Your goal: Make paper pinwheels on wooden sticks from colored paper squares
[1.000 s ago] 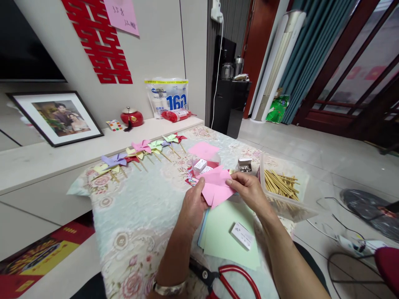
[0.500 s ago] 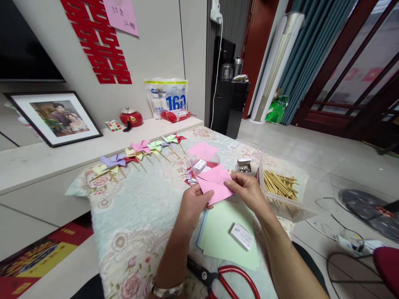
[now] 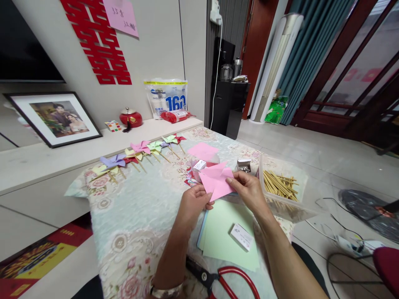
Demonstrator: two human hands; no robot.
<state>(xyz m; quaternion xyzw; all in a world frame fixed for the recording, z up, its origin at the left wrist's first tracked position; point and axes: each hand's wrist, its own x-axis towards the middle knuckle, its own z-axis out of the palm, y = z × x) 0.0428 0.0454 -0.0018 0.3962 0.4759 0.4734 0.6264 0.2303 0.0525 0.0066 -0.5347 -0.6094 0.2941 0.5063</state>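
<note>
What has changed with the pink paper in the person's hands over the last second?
The folded pink paper square has been raised slightly and its flaps gathered tighter, so it looks smaller than before. The left hand has shifted along its lower edge; the right hand keeps pinching its right side. The pale green paper sheet, red-handled scissors, clear tub of wooden sticks and row of paper pinwheels stayed put.

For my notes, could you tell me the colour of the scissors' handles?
Red scissors' handles, head view.

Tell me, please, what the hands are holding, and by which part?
Both hold the folded pink paper: left hand pinches its lower left edge, right hand its right corner.
</note>
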